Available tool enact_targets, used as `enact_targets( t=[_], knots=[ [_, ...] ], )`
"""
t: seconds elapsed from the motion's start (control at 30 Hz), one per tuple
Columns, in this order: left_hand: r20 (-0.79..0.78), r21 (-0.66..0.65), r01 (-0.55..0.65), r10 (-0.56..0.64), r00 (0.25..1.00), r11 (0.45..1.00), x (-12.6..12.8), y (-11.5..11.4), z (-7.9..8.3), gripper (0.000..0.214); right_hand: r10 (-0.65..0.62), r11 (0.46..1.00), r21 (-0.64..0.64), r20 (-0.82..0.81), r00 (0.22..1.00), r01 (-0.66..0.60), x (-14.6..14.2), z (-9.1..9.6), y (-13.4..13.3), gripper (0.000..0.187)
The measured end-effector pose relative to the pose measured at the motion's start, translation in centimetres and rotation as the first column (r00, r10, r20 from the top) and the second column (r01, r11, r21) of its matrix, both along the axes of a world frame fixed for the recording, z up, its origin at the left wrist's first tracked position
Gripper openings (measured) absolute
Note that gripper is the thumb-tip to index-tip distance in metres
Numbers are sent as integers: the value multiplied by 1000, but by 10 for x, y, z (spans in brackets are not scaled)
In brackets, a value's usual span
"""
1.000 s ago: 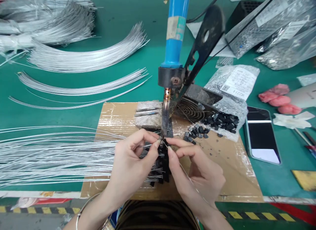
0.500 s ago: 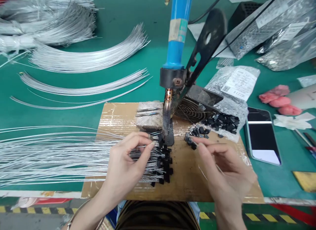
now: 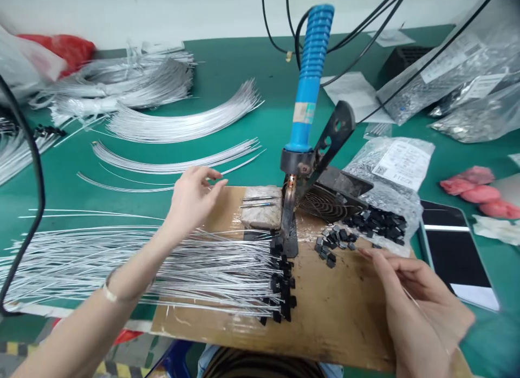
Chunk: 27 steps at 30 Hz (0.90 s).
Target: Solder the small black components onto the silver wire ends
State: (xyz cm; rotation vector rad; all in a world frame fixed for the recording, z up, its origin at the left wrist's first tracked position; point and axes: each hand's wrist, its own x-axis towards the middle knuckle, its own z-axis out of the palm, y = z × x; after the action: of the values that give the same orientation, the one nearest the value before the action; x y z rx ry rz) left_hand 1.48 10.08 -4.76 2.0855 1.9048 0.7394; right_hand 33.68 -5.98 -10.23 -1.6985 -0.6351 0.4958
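On the near right of the cardboard sheet (image 3: 333, 324): resting the right hand (image 3: 422, 307) half curled, pinching a thin strand (image 3: 407, 295), forefinger pointing at loose black components (image 3: 330, 248) just beyond; at mid-left, stretching the left hand (image 3: 193, 196) across the fan of silver wires (image 3: 162, 264) tipped with black caps, fingers loosely open, gripping nothing, fingertips nearing the curved wire bundle (image 3: 174, 164) on the green mat (image 3: 252, 69); farther back, showing a blue-handled soldering iron (image 3: 311, 80) propped upright beside a grey block (image 3: 262, 213).
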Motion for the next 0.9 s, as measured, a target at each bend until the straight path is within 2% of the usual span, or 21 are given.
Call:
enact_targets(
  t=[0.13, 0.2, 0.27, 0.37, 0.47, 0.63, 0.77, 0.9],
  knots=[
    [-78, -171, 19, -33, 996, 985, -3, 69, -18, 28, 2, 1000, -15, 1, 1000, -2, 3, -1, 0, 38],
    [-88, -243, 26, -49, 995, 970, 1, 88, -24, 35, -7, 999, -36, -29, 1000, 6, 4, -1, 1, 42],
    [-93, -302, 32, -63, 994, 953, 4, 97, -25, 37, -17, 998, -57, -49, 999, 14, 5, 0, 1, 43],
    [-96, -345, 42, -79, 992, 938, 3, 97, -22, 36, -4, 997, -79, -29, 1000, 2, 5, 1, 1, 42],
    [-91, -325, 47, -81, 993, 944, -1, 90, -20, 36, 13, 996, -88, -3, 1000, -13, 5, 0, 1, 44],
    [-38, -288, 66, -81, 996, 955, 0, 83, -27, 36, 18, 998, -61, 14, 1000, -17, 5, -3, 1, 38],
    [46, -284, 62, -51, 998, 957, 2, 82, -28, 36, 25, 998, -52, 9, 1000, -24, 7, -2, 0, 29],
    [176, -268, 69, -22, 984, 961, -3, 75, -20, 37, 15, 999, -44, 7, 1000, -15, 8, -1, 1, 25]
  ],
)
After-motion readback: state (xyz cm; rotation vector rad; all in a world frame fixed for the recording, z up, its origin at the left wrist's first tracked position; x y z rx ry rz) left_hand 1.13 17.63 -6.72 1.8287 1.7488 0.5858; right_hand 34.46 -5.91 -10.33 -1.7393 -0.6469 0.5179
